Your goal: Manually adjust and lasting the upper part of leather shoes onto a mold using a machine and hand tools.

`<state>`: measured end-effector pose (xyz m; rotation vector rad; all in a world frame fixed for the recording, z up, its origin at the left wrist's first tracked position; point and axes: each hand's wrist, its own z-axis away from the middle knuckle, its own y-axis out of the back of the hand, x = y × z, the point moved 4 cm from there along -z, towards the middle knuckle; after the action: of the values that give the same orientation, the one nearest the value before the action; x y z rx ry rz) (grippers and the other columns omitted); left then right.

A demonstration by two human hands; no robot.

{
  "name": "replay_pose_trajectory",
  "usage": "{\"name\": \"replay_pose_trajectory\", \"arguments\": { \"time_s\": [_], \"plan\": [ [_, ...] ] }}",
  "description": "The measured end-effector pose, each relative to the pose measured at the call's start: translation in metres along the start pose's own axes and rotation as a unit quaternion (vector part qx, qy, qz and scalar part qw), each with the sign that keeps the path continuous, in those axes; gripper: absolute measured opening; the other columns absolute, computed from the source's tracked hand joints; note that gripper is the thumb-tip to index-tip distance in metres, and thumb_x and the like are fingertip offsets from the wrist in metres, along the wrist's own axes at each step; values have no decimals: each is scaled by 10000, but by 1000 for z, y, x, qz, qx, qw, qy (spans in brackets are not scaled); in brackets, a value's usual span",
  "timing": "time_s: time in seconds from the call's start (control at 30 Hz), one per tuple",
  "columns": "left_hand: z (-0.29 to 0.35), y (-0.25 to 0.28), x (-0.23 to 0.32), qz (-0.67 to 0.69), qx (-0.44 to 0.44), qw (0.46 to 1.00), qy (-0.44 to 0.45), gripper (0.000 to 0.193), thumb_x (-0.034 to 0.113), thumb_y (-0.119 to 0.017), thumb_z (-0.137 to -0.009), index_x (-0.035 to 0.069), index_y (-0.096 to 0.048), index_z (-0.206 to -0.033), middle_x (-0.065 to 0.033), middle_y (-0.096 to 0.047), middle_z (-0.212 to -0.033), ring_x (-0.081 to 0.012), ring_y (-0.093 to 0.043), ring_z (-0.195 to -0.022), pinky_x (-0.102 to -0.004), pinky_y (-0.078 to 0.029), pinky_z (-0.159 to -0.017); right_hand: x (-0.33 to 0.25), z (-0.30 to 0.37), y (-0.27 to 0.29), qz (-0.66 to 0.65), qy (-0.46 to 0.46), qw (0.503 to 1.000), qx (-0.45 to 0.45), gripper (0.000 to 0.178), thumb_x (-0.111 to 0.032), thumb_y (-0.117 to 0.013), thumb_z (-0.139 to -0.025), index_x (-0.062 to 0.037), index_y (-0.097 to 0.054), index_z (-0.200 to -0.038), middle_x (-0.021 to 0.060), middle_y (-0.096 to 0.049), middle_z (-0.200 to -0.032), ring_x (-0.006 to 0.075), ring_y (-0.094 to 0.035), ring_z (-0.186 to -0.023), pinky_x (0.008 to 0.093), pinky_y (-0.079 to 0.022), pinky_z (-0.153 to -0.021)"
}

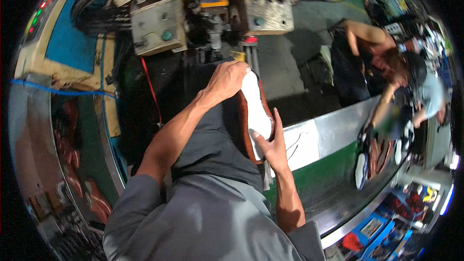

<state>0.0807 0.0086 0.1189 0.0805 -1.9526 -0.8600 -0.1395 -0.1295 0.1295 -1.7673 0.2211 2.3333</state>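
A brown shoe [256, 101], its white underside turned up, is held over my lap between both hands. It stands lengthwise, one end away from me and the other close to my body. My left hand [226, 81] is closed over the far end, with fingertips at the white edge. Around the near end my right hand [273, 147] grips, thumb pressed on the white underside and fingers along the right side. The shoe's top faces down and is hidden.
Ahead stand a machine [215, 31] and two control boxes [157, 26] [267, 12]. To the right runs a green conveyor belt [309, 183] with a metal edge [333, 128] and several shoes [382, 157]. A co-worker [372, 43] sits beyond. Brown shoes [96, 200] lie left.
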Motion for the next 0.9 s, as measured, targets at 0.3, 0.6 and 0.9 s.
{"name": "replay_pose_trajectory", "arguments": {
  "time_s": [0.3, 0.6, 0.9],
  "plan": [
    [34, 33, -59, -4, 96, 992, 81, 201, 124, -604, -1012, -39, -634, -898, -299, -677, -926, -526, -665, -912, -584, -509, -723, -5, -9, -55, 526, 225, 816, -81, 816, -235, -876, -808, -373, -588, -1558, 362, -153, -1713, 516, -537, -1225, 551, -513, -1024],
    [-10, 23, -172, 127, -22, 974, 184, 535, 397, -576, -1120, 80, -535, -1549, -170, -718, -1322, -314, -721, -1144, -454, -559, -997, -127, -42, -43, 478, 310, 821, 4, 626, -228, -886, -810, -172, -740, -1416, 373, -237, -1699, 542, -389, -1503, 563, -376, -1222],
    [-3, -39, -219, -200, -4, 969, 143, 402, 378, -619, -1050, 160, -672, -1384, -205, -706, -1118, -411, -697, -1027, -571, -539, -860, -255, -251, -155, 482, 421, 765, 64, 649, -277, -839, -856, -209, -673, -1480, 394, -339, -1636, 533, -415, -1507, 524, -381, -1242]
  ]
}}
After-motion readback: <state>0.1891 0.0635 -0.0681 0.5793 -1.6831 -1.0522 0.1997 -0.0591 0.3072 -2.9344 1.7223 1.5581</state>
